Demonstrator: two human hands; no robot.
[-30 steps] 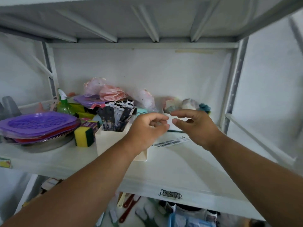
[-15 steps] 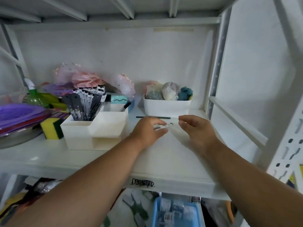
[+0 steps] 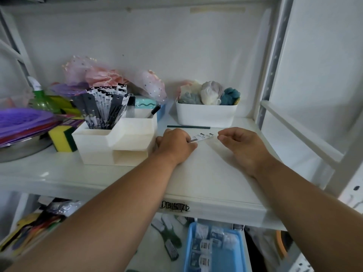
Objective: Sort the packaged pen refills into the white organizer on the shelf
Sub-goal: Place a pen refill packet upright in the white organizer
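A white stepped organizer (image 3: 125, 138) stands on the white shelf (image 3: 206, 179). Its rear left compartment holds several packaged pen refills (image 3: 106, 107) standing upright. One flat refill packet (image 3: 202, 136) lies on the shelf to the right of the organizer. My left hand (image 3: 173, 144) rests knuckles-up on the shelf and its fingertips pinch the near end of this packet. My right hand (image 3: 241, 144) hovers just right of the packet's far end, fingers loosely curled, holding nothing.
A white bin of fabric balls (image 3: 206, 112) sits behind the hands, with a dark thin stick (image 3: 188, 127) lying in front of it. A yellow-green sponge (image 3: 62, 140) and purple plates (image 3: 23, 124) crowd the left. A metal upright (image 3: 275, 61) bounds the right side.
The view has tilted down and closed in on the shelf. Both hands dropped from mid-air to the shelf surface, and my left hand took hold of the packet's end.
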